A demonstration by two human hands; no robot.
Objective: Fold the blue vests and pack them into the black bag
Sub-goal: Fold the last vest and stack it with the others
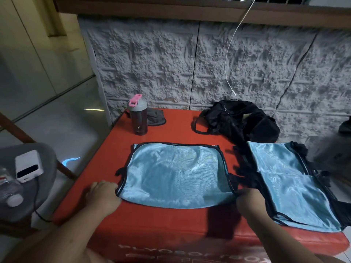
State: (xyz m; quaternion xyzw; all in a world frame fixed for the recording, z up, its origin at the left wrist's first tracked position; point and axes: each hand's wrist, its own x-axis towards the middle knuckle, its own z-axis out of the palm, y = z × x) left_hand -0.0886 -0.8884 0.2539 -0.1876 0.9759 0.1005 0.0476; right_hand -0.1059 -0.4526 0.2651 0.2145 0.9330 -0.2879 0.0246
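At frame centre, the left hand (103,194) and right hand (249,201) each grip a near corner of the folded shiny light-blue mesh vest (175,173) on the red worktop (167,223).

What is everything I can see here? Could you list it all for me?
blue vests: two, light blue with black trim; one folded at the middle of the table, one on its right side.
black bag: one, black, far right of the table, by the wall.
table: one, red top.
bottle: one, dark with grey lid and pink cap, far left of the table.
grey cloth: one, behind the bottle.
white cable: one, hanging down the wall.
white device: one, on the grey chair at left.
clear bottle: one, lying on the chair.
hands: left hand and right hand grip the middle vest's near corners.
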